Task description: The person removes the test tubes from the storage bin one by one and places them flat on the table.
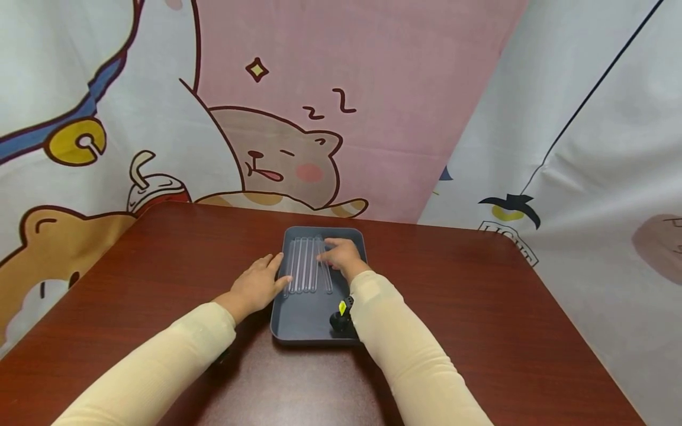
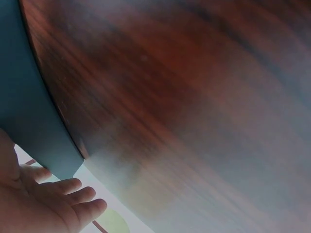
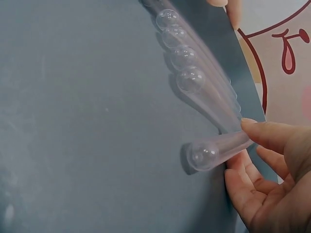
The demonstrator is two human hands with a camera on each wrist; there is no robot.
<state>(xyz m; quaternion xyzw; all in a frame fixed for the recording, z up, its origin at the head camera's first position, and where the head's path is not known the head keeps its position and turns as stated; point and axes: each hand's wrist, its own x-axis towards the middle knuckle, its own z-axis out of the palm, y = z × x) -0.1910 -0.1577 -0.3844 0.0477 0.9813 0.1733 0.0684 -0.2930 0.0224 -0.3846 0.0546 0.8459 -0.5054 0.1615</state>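
A row of several clear test tubes (image 1: 303, 265) lies lengthwise in a grey rectangular tray (image 1: 301, 316). My right hand (image 1: 341, 257) pinches the rightmost test tube (image 3: 214, 151) near its far end, between thumb and fingers. That tube lies slightly slanted and apart from the others, its rounded end toward me. At the tray's left rim is my left hand (image 1: 257, 284), fingers extended, with the thumb reaching over the rim beside the leftmost tube. The left wrist view shows the left hand's loose fingers (image 2: 68, 187) by the tray's outer wall.
The tray stands on a reddish-brown wooden table (image 1: 453, 296). A black device with a yellow mark (image 1: 343, 307) sits at my right wrist, overlapping the tray's near right corner. Behind the table hangs a cartoon-printed cloth (image 1: 394, 118).
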